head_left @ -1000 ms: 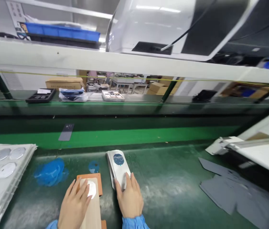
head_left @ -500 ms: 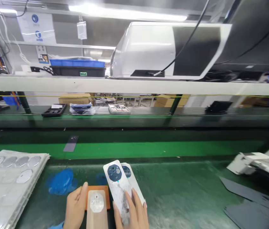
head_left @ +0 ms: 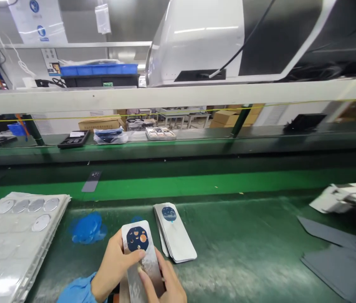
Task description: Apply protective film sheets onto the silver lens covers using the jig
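My left hand (head_left: pixel 113 264) and my right hand (head_left: pixel 165 283) both grip a silver phone-shaped panel (head_left: pixel 140 256) low in the view, with the left thumb across its face. A dark blue round patch (head_left: pixel 137 238) with small camera-like holes sits at the panel's top. To the right of my right hand lies a stack of similar panels (head_left: pixel 175 232), not touching either hand. An orange jig (head_left: pixel 115 299) barely shows below my hands, mostly hidden. Crumpled blue film (head_left: pixel 87 228) lies left of my left hand.
A clear plastic tray (head_left: pixel 10 248) holding silver discs lies at the left on the green belt (head_left: pixel 237 235). Dark grey sheets (head_left: pixel 338 261) and white pieces (head_left: pixel 338 198) lie at the right. A white overhead shelf (head_left: pixel 178 96) runs across, with boxes and trays beyond it.
The held panel has moved left and down, now gripped by both hands over the jig. The stack lies free on the belt, and the view has tilted slightly.
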Available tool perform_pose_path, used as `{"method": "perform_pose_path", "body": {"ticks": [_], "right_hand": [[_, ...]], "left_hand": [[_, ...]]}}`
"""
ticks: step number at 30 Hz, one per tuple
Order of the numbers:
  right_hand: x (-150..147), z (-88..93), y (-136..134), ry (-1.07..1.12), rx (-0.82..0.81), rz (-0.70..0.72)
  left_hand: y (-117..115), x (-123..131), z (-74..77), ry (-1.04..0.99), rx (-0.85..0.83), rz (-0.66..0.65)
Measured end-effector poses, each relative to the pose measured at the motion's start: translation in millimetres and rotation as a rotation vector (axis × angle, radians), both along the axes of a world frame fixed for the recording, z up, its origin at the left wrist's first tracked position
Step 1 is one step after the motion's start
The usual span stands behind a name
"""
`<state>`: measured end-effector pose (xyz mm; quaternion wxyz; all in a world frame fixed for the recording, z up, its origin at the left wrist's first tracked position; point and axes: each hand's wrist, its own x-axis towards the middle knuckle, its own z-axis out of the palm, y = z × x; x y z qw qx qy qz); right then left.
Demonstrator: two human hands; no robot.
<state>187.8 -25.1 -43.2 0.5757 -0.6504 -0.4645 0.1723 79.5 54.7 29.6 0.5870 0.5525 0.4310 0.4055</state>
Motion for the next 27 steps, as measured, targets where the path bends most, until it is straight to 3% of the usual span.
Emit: {"method": "perform_pose_path", "body": {"ticks": [3,7,9,13,16,19,27], "right_hand": [[-0.5,4.6,2.2,0.334,-0.089,0.084],[2.5,10.4,3.2,0.645,-0.1,0.212],[6.7,12.9,3.0,0.644,-0.112,0.252],[12.1,15.5,1.4,0.566,-0.137,0.233],[11.3,17.5,-0.1,0.454,-0.115,0.228],[10.6,20.0,-1.6,0.348,-0.086,0.234],[12.5,20.2,-3.6,0.211,-0.058,0.255]], "left_hand": [[-3.9,-1.8,2.9,0.022,0.007,-0.055],[-5.4,-10.9,0.6,0.044,0.026,-0.314],[-6.4,-16.2,-1.6,0.18,0.179,-0.3],[-13.1,-21.0,-1.8,0.672,0.821,0.004],[-19.5,-17.7,0.1,0.818,1.177,-0.042],[-22.5,-11.8,0.8,0.815,1.292,-0.046],[-24.2,-4.9,-2.0,0.81,1.403,-0.006]]}}
